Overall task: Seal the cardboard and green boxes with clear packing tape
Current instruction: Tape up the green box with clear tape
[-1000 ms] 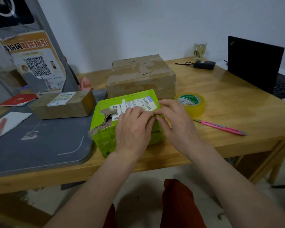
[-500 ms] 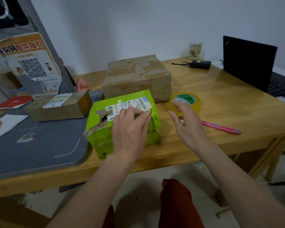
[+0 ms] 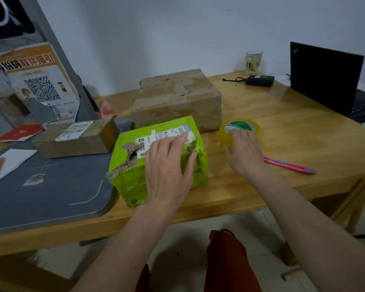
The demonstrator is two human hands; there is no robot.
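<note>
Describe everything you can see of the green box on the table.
The green box is bright lime cardboard, lying flat near the wooden table's front edge, its left end on a grey mat. A white shipping label with barcodes crosses its top. The top is torn, baring brown cardboard, and glossy tape wrinkles over its sides. The left hand rests on top, thumb down the right side.

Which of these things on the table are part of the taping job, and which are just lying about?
Part of the job:
green box, under the left hand
cardboard box
tape roll, under the right hand

Lying about:
pink cutter
laptop
glass
small parcel
</note>
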